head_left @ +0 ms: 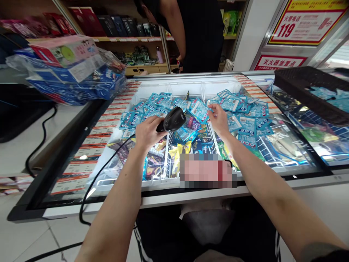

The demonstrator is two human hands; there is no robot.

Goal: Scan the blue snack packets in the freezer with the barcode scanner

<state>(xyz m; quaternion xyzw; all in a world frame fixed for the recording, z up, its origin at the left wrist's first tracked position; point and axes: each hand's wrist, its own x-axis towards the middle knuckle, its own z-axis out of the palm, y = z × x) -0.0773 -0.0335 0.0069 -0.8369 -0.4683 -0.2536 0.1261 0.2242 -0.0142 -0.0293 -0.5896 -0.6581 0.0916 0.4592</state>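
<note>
In the head view my left hand (148, 133) is wrapped round the handle of a black barcode scanner (176, 119), its head tilted to the right. A black cord (109, 160) runs from the handle down to the lower left. My right hand (218, 118) pinches the right edge of a light-blue packet (200, 110) with a white label. Many similar blue packets (231, 101) lie in piles to both sides, over the glass-topped freezer (191, 194). Below, white wire baskets (167, 156) hold yellow, dark-blue and other wrapped goods.
Boxes in clear plastic wrap (73, 69) are stacked at the left. A dark plastic crate (305, 96) with blue packets stands at the right. A blurred-out flat object (207, 171) lies at the freezer's front edge. Behind, a person in black (201, 36) bends before shelves (128, 39).
</note>
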